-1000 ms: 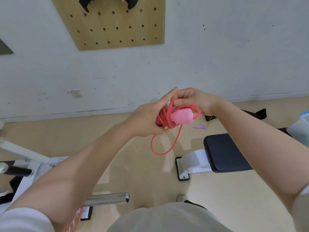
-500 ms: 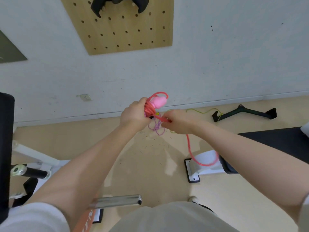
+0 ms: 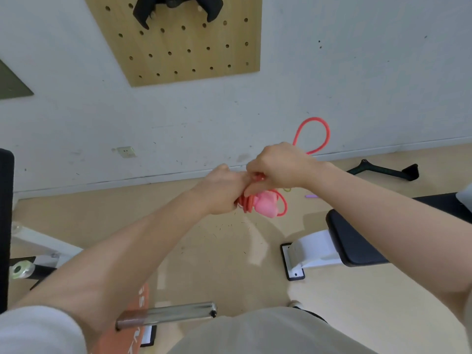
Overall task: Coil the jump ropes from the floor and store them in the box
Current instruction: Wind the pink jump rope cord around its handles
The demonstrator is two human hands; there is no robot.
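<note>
Fingers: both hands clamped on pink rope (image 3: 258, 203) | left hand (image 3: 221, 191) pins coils | right hand (image 3: 277, 166) should wrap loose loop (image 3: 315, 134) snug.

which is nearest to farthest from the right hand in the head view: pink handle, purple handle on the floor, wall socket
From the right hand:
1. pink handle, just below it
2. purple handle, on the floor to its right
3. wall socket, far left on the wall

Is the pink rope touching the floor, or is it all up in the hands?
Apart. The head view shows the pink jump rope bundled in the left hand and right hand, its loop raised against the wall, with bare floor far beneath.
</note>
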